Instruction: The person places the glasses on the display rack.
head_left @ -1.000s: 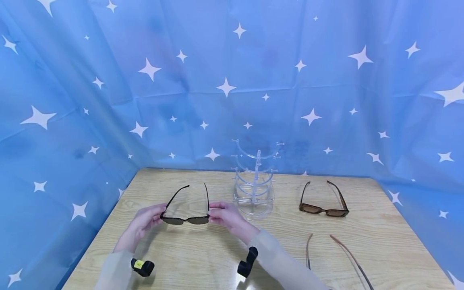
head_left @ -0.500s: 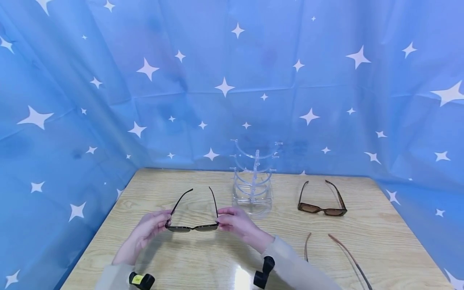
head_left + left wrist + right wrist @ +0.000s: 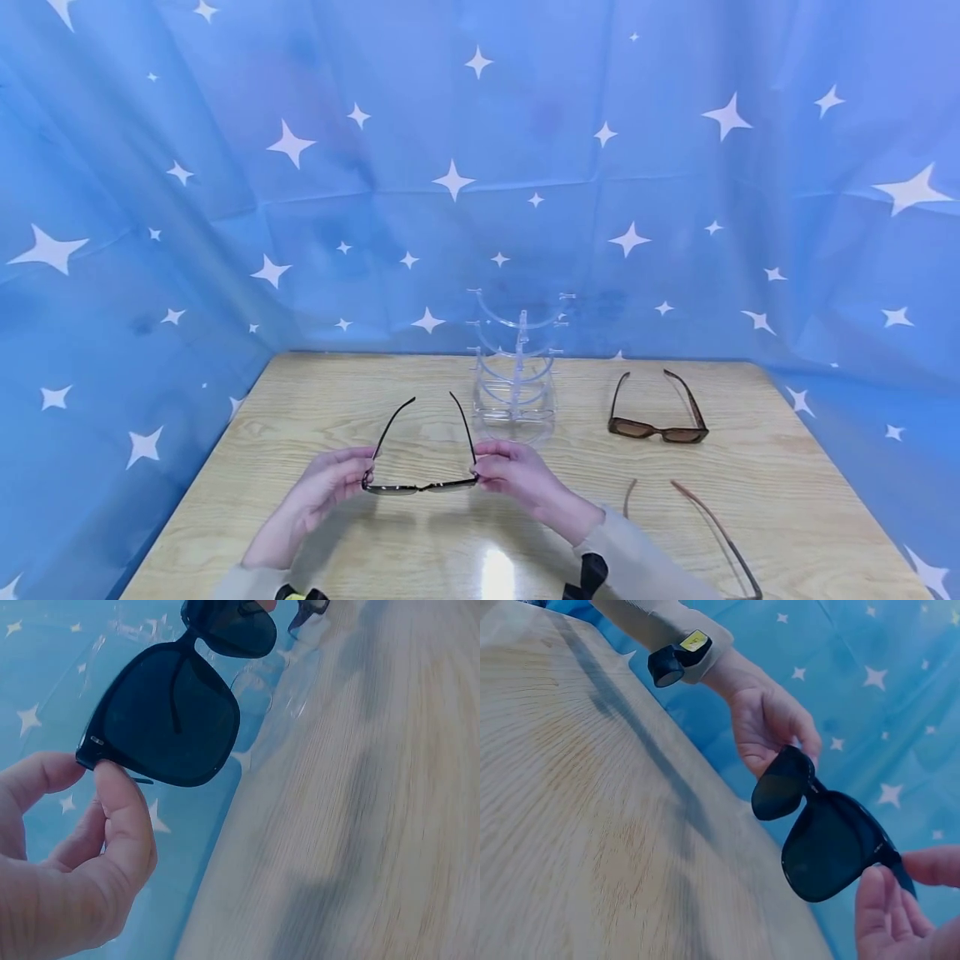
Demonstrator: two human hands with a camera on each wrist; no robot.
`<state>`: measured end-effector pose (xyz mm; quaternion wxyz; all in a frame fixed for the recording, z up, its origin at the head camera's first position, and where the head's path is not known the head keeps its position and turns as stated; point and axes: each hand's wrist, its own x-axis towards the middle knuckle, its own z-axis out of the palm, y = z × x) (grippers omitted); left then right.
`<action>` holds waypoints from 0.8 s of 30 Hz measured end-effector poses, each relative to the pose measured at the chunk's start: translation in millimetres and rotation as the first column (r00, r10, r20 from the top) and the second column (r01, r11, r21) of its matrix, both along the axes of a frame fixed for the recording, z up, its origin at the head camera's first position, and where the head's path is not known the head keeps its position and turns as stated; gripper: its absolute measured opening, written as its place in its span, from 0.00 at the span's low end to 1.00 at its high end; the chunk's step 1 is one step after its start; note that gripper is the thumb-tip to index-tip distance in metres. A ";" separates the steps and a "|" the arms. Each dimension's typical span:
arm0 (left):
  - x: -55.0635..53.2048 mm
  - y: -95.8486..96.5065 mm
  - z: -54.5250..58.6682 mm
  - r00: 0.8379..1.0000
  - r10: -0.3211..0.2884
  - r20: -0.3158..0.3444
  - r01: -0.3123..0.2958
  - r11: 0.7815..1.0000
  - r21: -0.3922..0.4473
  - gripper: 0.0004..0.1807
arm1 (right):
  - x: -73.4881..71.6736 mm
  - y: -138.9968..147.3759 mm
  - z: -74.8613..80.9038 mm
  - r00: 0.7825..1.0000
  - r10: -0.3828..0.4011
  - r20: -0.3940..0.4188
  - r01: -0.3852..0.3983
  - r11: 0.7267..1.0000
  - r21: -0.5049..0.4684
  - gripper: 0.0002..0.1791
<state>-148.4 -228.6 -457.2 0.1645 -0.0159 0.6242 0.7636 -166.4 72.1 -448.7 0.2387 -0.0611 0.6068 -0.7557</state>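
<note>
Black-framed sunglasses (image 3: pixel 399 490) with dark lenses are held level above the table, temples unfolded and pointing away from me. My left hand (image 3: pixel 327 492) pinches the left hinge corner between thumb and fingers. At the opposite corner my right hand (image 3: pixel 528 487) pinches the frame the same way. In the left wrist view a dark lens (image 3: pixel 171 712) shows close up beside the thumb. From the right wrist view both hands appear at the two ends of the sunglasses (image 3: pixel 829 844), and their shadows fall on the tabletop.
A clear tiered eyewear stand (image 3: pixel 517 379) with no glasses on it stands behind the right hand. Brown tortoiseshell sunglasses (image 3: pixel 658 432) lie at the back right of the wooden table (image 3: pixel 225 492). Another pair's brown temples (image 3: pixel 712 521) show at the front right. A starry blue curtain hangs behind.
Both hands have carried the black sunglasses rightward and closer to me. The lenses have tipped, so they look narrower from above. The stand and other glasses stay in place while the head view shifts slightly.
</note>
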 end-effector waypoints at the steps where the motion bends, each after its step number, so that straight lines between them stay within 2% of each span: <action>1: 0.6 2.3 0.8 1.000 -0.008 -0.001 0.008 1.000 0.004 0.22 | 1.5 2.8 1.3 1.000 -0.001 -0.002 0.001 1.000 0.005 0.22; 5: 3.0 10.8 3.3 0.999 -0.041 0.002 0.041 0.999 0.025 0.21 | 7.9 14.6 4.2 1.000 -0.006 -0.006 0.006 1.000 0.022 0.22; 14: 5.0 32.2 8.0 0.994 -0.109 0.002 0.109 0.992 0.060 0.11 | 21.3 39.4 5.0 0.999 -0.023 -0.024 0.025 0.998 0.054 0.23; 19: 3.5 42.7 9.2 0.989 -0.146 -0.019 0.147 0.986 0.083 0.11 | 27.4 51.0 6.7 0.999 -0.042 -0.016 0.043 0.997 0.069 0.24; 24: -0.6 53.0 11.2 0.986 -0.167 -0.022 0.168 0.982 0.084 0.13 | 30.6 63.0 7.2 0.998 -0.050 -0.027 0.051 0.998 0.045 0.24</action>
